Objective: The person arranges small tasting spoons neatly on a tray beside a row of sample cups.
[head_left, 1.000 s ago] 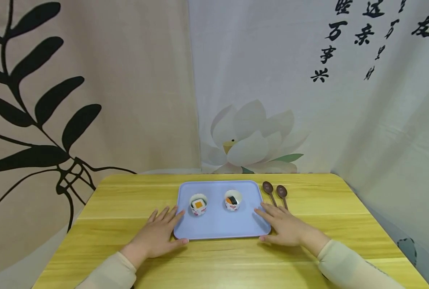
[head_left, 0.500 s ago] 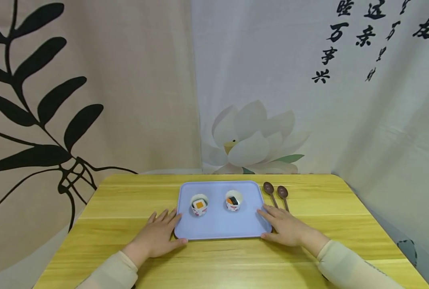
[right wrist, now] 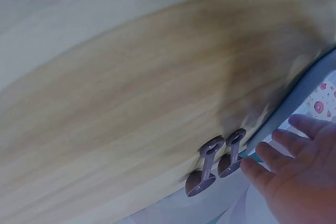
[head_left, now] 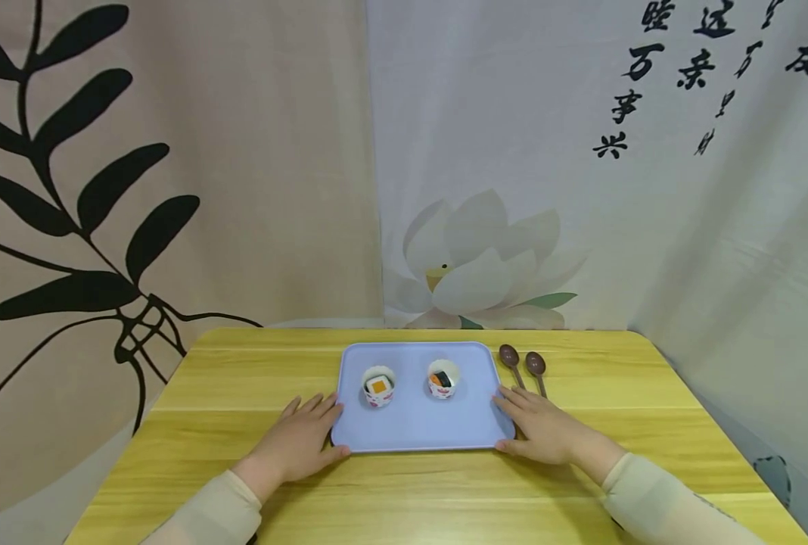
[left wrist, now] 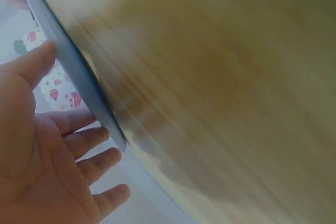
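A lavender-blue rectangular tray lies on the wooden table, between the two hands. It bears two small paper cups with a red-patterned outside. In the left cup sits a white sushi-like piece with a yellow-orange square on top; the right cup has an orange and black piece. My left hand rests at the tray's left rim, fingers extended, thumb at the near corner. Across from it, my right hand is at the right rim with its fingers spread and fingertips over the edge.
Two brown spoons, one farther left and one farther right, lie beside the tray, handles toward my right hand. The yellow wooden table ends at a printed curtain behind.
Fingers of both hands have drawn back slightly outward, from over the tray to its rims. The head view has shifted a little; the cups keep their places on the tray.
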`<state>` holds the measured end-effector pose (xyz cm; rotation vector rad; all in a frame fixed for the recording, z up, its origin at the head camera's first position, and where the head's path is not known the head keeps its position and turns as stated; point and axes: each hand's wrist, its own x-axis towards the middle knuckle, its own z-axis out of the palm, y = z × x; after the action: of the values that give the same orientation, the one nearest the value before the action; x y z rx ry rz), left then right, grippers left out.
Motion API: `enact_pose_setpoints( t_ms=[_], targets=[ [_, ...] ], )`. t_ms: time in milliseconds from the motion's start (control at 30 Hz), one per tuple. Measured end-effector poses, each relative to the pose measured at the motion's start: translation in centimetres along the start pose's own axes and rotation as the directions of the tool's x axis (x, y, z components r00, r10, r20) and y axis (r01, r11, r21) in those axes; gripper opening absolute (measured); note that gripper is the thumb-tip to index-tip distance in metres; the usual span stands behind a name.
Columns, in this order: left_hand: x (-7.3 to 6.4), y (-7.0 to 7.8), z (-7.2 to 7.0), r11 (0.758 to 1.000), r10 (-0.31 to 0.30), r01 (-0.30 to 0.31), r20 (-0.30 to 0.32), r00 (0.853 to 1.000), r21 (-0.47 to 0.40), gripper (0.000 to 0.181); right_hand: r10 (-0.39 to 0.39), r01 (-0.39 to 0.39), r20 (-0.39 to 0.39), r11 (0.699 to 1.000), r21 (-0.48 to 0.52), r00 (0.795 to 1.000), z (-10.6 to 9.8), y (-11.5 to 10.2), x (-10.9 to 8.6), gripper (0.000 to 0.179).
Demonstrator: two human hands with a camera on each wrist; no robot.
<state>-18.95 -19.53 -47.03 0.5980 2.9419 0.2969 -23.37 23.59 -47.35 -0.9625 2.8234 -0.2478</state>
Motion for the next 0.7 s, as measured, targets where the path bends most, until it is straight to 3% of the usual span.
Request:
enact_pose_setpoints(
  t_ms=[167,400,700],
  targets=[
    [0.1,0.02,-0.09,1.0,0.003,-0.003,0.0,1.0,0.014,0.079,0.004,-0.004,0.016,1.0,-0.005,1.0,-0.34,0.0,-0.05,0.086],
    [0.23,-0.01,0.1,1.0,0.002,-0.002,0.001,1.0,0.011,0.082,-0.039,0.039,-0.033,0.999,-0.017,0.999,-0.09,-0.01,-0.12,0.086],
    [0.42,0.02,0.19,1.0,-0.002,0.002,0.009,1.0,-0.003,0.085,0.0,0.001,0.004,1.0,-0.015,1.0,-0.07,-0.03,0.07,0.089]
  ],
)
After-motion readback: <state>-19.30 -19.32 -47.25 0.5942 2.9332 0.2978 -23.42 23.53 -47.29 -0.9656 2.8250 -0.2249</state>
